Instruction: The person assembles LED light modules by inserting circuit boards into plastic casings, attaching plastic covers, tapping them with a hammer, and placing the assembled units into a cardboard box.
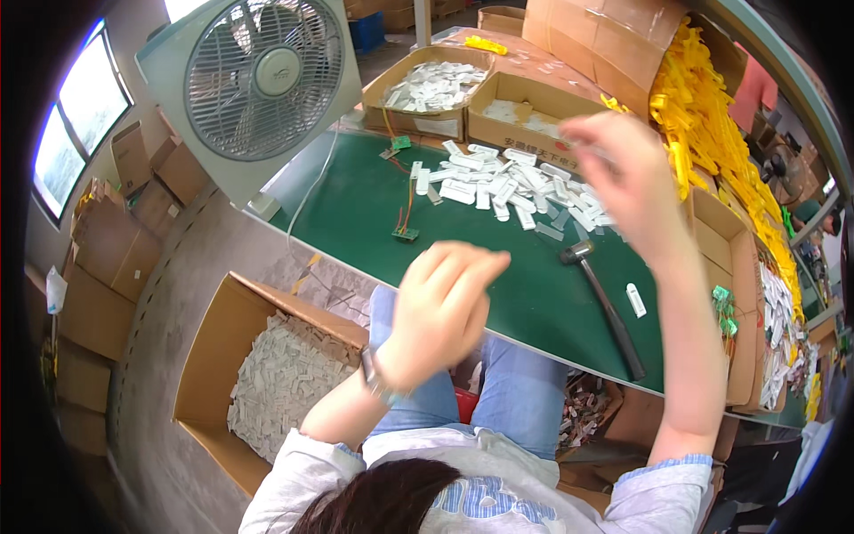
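Note:
My left hand (443, 307) is above the near edge of the green table, its fingers closed and pointing right. Whatever it may hold is hidden. My right hand (623, 169), smeared by motion, is raised over the right end of a pile of small white plastic pieces (507, 187). Its fingers are bent together; what they hold is too blurred to name. Below it lies a hammer (605, 303) with a dark handle, and beside that a single white plastic piece (635, 301). Green circuit boards (406, 234) with red wires lie left of the pile.
A box fan (267, 80) stands at the table's left end. Behind the pile are open cartons (534, 120) with pale pieces. Yellow plastic parts (712, 107) heap up at the right. On the floor at left, a carton (209, 374) holds many pale pieces.

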Tool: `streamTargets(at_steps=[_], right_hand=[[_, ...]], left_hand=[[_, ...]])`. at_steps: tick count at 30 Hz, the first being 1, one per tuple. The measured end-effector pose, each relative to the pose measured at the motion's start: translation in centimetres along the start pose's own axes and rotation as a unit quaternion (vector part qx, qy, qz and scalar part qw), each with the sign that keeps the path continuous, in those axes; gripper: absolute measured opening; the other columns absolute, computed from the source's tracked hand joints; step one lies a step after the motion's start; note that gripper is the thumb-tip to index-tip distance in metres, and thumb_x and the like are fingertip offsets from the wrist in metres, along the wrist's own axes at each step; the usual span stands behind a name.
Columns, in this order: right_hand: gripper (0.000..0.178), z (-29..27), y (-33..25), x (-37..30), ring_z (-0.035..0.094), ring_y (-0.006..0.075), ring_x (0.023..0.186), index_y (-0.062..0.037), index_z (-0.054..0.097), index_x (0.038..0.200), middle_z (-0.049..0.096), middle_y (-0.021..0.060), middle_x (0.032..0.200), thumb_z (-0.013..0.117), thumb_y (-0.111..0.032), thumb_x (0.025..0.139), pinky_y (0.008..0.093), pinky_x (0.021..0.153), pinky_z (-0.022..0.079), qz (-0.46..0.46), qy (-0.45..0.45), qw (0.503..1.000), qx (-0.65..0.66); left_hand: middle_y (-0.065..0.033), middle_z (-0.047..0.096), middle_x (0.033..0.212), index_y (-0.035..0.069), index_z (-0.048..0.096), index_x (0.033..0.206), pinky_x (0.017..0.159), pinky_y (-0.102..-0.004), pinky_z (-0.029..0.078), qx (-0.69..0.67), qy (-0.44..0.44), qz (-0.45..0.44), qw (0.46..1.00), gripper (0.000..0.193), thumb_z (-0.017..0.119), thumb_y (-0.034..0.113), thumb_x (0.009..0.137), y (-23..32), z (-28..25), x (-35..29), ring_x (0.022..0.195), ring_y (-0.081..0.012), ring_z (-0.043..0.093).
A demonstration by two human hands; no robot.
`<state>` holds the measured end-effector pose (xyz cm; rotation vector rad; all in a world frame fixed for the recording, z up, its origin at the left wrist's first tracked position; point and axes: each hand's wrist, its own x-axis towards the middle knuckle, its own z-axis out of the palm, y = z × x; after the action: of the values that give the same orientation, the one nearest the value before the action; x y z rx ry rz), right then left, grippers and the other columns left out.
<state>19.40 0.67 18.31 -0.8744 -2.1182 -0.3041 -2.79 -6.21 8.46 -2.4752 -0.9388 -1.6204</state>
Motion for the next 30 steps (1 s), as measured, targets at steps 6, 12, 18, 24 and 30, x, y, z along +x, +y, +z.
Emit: streamTargets(at_steps=[6,12,18,24,30], right_hand=[[0.023,14.4,9.1,-6.2,0.061,0.0259,0.101,-0.0097,0.071,0.097,0.067,0.0059,0.098,0.06,-0.001,0.079,0.0399,0.085,0.05,0.038,-0.189,0.976,-0.106],[0.015,17.3,9.2,-7.4,0.058,0.0215,0.106,-0.0094,0.066,0.094,0.065,0.003,0.105,0.06,-0.006,0.08,0.0371,0.089,0.043,-0.029,-0.172,0.97,-0.167],[0.013,17.9,8.8,-7.6,0.058,0.0209,0.103,-0.0091,0.066,0.092,0.064,0.0034,0.1,0.061,-0.009,0.08,0.037,0.088,0.044,-0.059,-0.145,0.973,-0.17],[0.016,18.3,8.9,-7.0,0.059,0.0224,0.105,-0.009,0.068,0.094,0.065,0.0057,0.105,0.062,-0.011,0.08,0.0393,0.091,0.044,-0.04,-0.157,0.966,-0.199],[0.025,12.6,4.1,-6.3,0.064,0.029,0.099,-0.0075,0.064,0.11,0.066,0.0109,0.104,0.06,-0.011,0.085,0.0416,0.084,0.049,0.112,-0.163,0.969,-0.148]], left_hand=[[-0.016,0.058,0.115,-0.001,0.059,0.107,0.093,-0.0421,0.048,0.015,-0.065,-0.167,0.984,0.032,0.055,-0.01,0.077,-7.1,8.2,-5.9,0.108,-0.0347,0.056],[-0.0177,0.055,0.118,-0.003,0.057,0.106,0.098,-0.0405,0.047,0.016,-0.084,-0.154,0.984,0.032,0.054,-0.011,0.074,-6.9,7.6,-6.3,0.116,-0.0347,0.054],[-0.0168,0.055,0.118,-0.003,0.057,0.103,0.098,-0.0399,0.047,0.036,-0.096,-0.154,0.983,0.027,0.055,-0.009,0.076,-6.4,7.4,-6.2,0.118,-0.0334,0.053],[-0.0165,0.056,0.118,-0.002,0.058,0.101,0.099,-0.0411,0.047,0.028,-0.089,-0.151,0.984,0.025,0.056,-0.008,0.077,-6.8,7.9,-6.3,0.12,-0.0339,0.053],[-0.0175,0.056,0.118,-0.001,0.059,0.1,0.099,-0.0419,0.046,0.015,-0.085,-0.153,0.984,0.024,0.056,-0.009,0.078,-6.8,7.8,-6.2,0.12,-0.0353,0.052]])
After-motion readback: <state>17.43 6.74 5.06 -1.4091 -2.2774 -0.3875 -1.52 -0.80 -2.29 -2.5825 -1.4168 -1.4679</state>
